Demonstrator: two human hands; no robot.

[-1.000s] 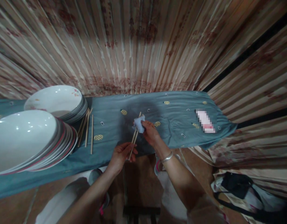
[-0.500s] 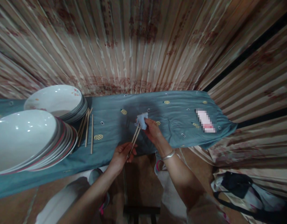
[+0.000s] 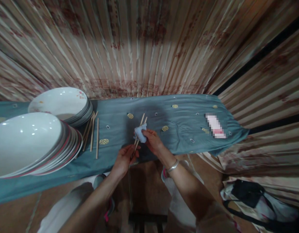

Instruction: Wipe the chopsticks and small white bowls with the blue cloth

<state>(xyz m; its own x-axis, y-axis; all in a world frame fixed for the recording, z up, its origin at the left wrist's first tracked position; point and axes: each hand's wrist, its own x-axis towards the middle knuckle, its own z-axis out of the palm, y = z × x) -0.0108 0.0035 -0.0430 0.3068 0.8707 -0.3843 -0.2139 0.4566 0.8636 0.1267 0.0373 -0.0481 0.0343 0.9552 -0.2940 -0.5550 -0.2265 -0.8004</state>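
Observation:
A pair of pale wooden chopsticks [image 3: 142, 119] slants over the front of the table, gripped near the lower end by my left hand [image 3: 126, 158]. My right hand [image 3: 151, 139] is closed on a crumpled light-blue cloth [image 3: 140, 133], which wraps around the middle of the chopsticks. Their upper tips stick out beyond the cloth. Several loose chopsticks [image 3: 97, 138] lie on the table left of my hands, beside the dishes.
A stack of large white plates [image 3: 28, 142] and a stack of white bowls [image 3: 59, 102] stand at the left on the teal tablecloth [image 3: 115, 106]. A blurred pink-white item [image 3: 215, 125] lies at the right. A pleated curtain [image 3: 139, 48] hangs behind; a dark bag [image 3: 248, 194] sits lower right.
My right hand has drawn the cloth down the chopsticks toward my left hand. The chopstick tips, covered by the cloth before, now show above it.

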